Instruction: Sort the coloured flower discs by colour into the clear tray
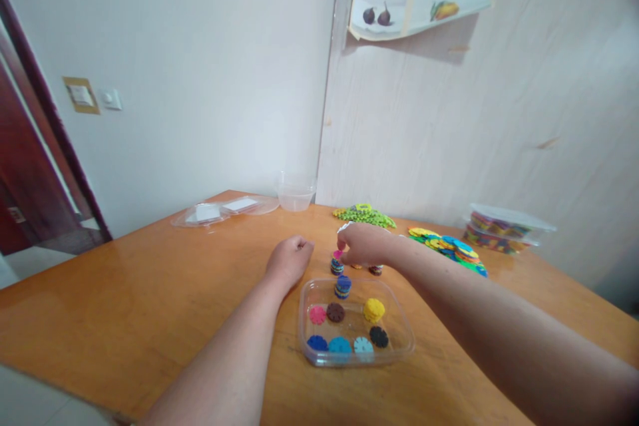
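My right hand [363, 244] reaches over the table with its fingers pinched at a pink notched plastic disc [338, 255]. That disc is at the top of a small stack of mostly blue discs [337, 267]. Partly hidden under the hand is another short dark stack [375, 270]. My left hand [290, 259] rests on the table as a loose fist, with nothing visible in it. Nearest me stands a clear plastic tub [409, 346] holding a pink disc [317, 315], a brown disc [335, 312], a yellow stack [374, 310], a black disc [379, 337] and several blue ones.
Behind my right hand lies a pile of green pieces [367, 215]. To the right are a heap of colourful round discs [452, 251] and filled, lidded boxes [502, 229]. An upright clear container [296, 194] and transparent lids [204, 213] lie along the wall.
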Motion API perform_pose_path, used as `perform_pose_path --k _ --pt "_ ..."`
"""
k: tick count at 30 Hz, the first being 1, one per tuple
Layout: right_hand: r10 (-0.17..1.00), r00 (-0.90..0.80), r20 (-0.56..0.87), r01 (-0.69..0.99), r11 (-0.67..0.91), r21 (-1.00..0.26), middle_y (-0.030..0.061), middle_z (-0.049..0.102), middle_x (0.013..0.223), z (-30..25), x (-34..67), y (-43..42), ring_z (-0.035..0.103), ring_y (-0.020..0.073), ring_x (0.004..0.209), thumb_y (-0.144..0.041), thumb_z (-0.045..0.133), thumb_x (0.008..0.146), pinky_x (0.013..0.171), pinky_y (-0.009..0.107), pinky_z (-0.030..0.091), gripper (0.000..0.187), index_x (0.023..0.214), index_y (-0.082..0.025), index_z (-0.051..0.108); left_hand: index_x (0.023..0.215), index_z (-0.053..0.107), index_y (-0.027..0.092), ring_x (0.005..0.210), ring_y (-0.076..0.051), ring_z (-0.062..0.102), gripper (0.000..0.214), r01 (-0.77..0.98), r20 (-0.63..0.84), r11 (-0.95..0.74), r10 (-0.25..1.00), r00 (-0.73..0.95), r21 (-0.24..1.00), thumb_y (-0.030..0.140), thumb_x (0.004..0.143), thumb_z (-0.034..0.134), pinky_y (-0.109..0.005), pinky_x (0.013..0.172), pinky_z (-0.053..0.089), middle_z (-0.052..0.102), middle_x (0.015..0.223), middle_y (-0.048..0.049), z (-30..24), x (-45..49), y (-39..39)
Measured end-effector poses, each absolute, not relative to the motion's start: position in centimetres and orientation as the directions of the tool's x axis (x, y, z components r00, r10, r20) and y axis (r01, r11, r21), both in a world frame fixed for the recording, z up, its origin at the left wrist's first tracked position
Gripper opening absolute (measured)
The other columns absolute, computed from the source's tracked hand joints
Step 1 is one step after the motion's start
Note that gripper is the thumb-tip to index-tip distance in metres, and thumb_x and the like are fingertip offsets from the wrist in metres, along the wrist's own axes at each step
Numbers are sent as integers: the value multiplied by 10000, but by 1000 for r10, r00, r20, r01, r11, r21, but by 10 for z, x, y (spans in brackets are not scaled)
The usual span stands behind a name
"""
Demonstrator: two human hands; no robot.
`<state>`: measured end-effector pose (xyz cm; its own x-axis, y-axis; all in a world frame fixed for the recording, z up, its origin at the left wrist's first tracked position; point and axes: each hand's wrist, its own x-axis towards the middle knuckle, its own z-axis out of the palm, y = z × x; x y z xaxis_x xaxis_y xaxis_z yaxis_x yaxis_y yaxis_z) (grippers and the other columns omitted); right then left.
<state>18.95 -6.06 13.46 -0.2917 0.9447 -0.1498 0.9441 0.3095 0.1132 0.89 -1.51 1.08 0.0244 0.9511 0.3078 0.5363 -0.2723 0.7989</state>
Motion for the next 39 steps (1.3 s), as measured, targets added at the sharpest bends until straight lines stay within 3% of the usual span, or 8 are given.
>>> perform_pose_path --k 11,18,28,32,36,39 --pt "928 -339 -157 931 355 88 94 747 911 139 193 -61 686 205 731 -353 609 750 630 277 468 432 1143 -190 682 689 623 178 609 -141 543 382 526 316 -286 948 35 801 511 819 488 -232 532 304 633 629 -14 8 9 -14" --pt "919 -319 -231 940 339 51 71 741 767 135 193 -61 643 163 522 -333 561 779 531 268 455 343 1036 -171 720 701 627 186 613 -143 542 361 542 310 -276 950 29 794 501 814 492 -234 541 305 637 631 -9 11 9 -17" --pt "943 -318 -98 944 324 53 75 724 927 150 193 -79 663 193 731 -378 566 798 629 277 434 408 1163 -219 656 672 609 183 602 -143 536 361 526 296 -271 954 38 806 498 807 497 -239 543 308 626 614 -12 12 10 -17" --pt "895 -445 6 895 445 12 52 710 953 158 190 -109 634 186 789 -424 578 786 601 258 390 385 1118 -249 661 671 597 185 590 -139 523 364 542 302 -283 952 57 791 499 818 484 -242 533 292 622 611 -6 11 9 -17" --pt "829 -553 -78 832 554 -21 22 712 869 154 181 -135 633 186 760 -422 576 787 583 254 365 299 1023 -276 687 660 583 184 580 -134 506 356 553 307 -283 950 51 784 492 813 493 -241 538 292 606 587 4 10 9 -16" --pt "797 -589 -132 798 600 57 43 714 863 143 172 -143 648 220 767 -449 557 794 573 269 361 302 977 -251 693 684 593 184 589 -135 523 352 533 312 -288 949 47 795 497 814 496 -238 539 298 616 599 2 8 9 -14"
